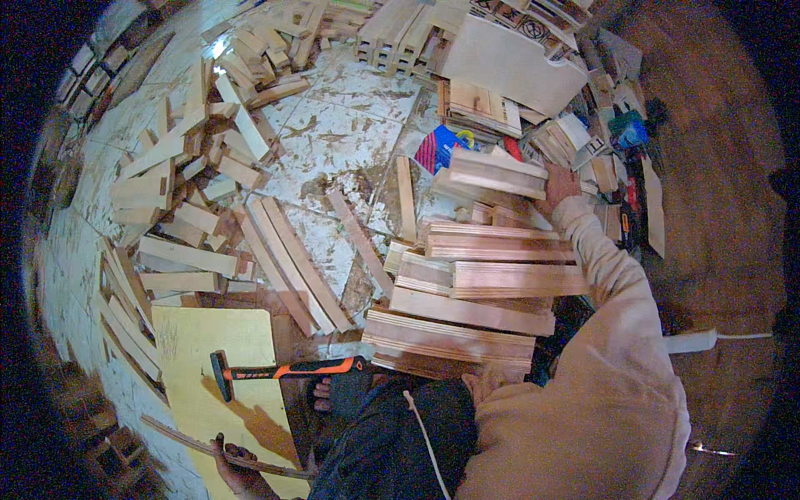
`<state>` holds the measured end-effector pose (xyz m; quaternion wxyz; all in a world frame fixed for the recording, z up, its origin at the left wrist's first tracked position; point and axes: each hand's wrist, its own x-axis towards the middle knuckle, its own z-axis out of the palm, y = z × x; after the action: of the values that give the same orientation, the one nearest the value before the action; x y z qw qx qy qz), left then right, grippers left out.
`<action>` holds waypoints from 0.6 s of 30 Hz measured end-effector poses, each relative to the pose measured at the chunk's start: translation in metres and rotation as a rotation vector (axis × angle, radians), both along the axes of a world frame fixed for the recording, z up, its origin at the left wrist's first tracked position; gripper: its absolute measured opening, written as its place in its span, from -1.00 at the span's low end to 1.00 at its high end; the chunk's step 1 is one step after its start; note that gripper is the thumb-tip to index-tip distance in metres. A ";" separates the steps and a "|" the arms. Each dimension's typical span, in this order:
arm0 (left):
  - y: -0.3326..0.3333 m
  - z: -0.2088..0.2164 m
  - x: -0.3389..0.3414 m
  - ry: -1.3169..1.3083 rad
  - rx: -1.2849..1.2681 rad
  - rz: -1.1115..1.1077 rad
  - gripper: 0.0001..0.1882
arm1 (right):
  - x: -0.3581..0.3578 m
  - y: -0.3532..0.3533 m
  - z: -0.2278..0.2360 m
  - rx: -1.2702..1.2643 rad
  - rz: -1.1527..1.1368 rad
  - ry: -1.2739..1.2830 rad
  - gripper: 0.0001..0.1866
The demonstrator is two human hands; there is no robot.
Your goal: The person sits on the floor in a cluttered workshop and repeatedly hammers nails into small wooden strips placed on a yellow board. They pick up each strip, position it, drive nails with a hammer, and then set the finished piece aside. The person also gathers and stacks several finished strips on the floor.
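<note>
Near the lower left, my left hand [237,467] is closed around a thin, slightly curved-looking wooden strip [179,437]. This strip crosses a yellow board [212,342]. Over the board extends a hammer [292,369] with a dark head and an orange and black handle; its shadow falls below it. My right arm reaches far forward. My right hand [562,187] is at the right end of a pale wooden block [500,173], and its fingers are too unclear to tell their grip. Stacked wooden pieces [450,337] lie in front of my lap.
Loose wood blocks [187,167] are heaped at the left. Long strips [292,262] lie on the stained tile floor [350,108]. A blue packet [437,148], a large pale panel [508,62] and a teal tool [627,131] are at the far right. A white cord [427,442] crosses my lap.
</note>
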<state>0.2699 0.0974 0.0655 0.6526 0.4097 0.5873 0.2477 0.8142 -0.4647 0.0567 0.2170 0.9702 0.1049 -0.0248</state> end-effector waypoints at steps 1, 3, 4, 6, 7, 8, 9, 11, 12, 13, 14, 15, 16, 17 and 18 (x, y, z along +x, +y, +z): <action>-0.001 0.003 0.000 0.014 0.011 0.017 -0.56 | -0.002 -0.008 -0.002 0.098 -0.015 -0.059 -0.05; -0.006 0.016 -0.001 -0.167 -0.066 -0.118 -0.57 | -0.003 -0.021 -0.008 0.200 -0.134 -0.127 -0.02; -0.008 0.022 0.000 -0.258 -0.103 -0.185 -0.58 | -0.003 -0.026 -0.009 0.347 -0.202 -0.120 -0.04; -0.016 0.031 0.005 -0.115 -0.006 -0.148 -0.57 | 0.004 -0.030 -0.009 0.220 -0.144 -0.367 -0.05; -0.019 0.034 0.009 -0.041 0.041 -0.133 -0.57 | 0.006 -0.028 -0.009 0.160 -0.155 -0.460 -0.06; -0.019 0.037 0.013 -0.046 0.016 -0.126 -0.58 | 0.018 -0.028 -0.001 0.272 -0.253 -0.349 -0.11; -0.019 0.039 0.017 -0.052 -0.008 -0.119 -0.59 | 0.027 -0.024 0.006 0.397 -0.198 -0.345 -0.13; -0.018 0.041 0.022 -0.046 -0.040 -0.109 -0.60 | 0.051 -0.017 0.023 0.461 -0.137 -0.346 -0.15; -0.018 0.041 0.024 -0.032 -0.047 -0.106 -0.60 | 0.061 -0.012 0.029 0.439 -0.107 -0.360 -0.15; -0.017 0.040 0.025 -0.018 -0.055 -0.103 -0.61 | 0.068 -0.007 0.031 0.409 -0.087 -0.380 -0.15; -0.017 0.040 0.025 -0.030 -0.050 -0.109 -0.60 | 0.072 -0.001 0.030 0.333 -0.044 -0.461 -0.15; -0.017 0.039 0.024 -0.042 -0.046 -0.114 -0.60 | 0.073 0.004 0.024 0.249 -0.011 -0.549 -0.14; -0.017 0.039 0.023 -0.055 -0.041 -0.119 -0.60 | 0.071 0.008 0.016 0.164 0.024 -0.636 -0.14; -0.017 0.038 0.022 -0.054 -0.022 -0.131 -0.59 | 0.065 0.010 0.004 0.198 0.003 -0.476 -0.14; -0.019 0.038 0.020 -0.053 -0.004 -0.142 -0.59 | 0.057 0.010 -0.010 0.226 -0.009 -0.315 -0.15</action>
<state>0.2903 0.0789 0.1030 0.6847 0.4423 0.5397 0.2103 0.8711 -0.4545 0.0468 0.1205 0.9807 0.0672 0.1384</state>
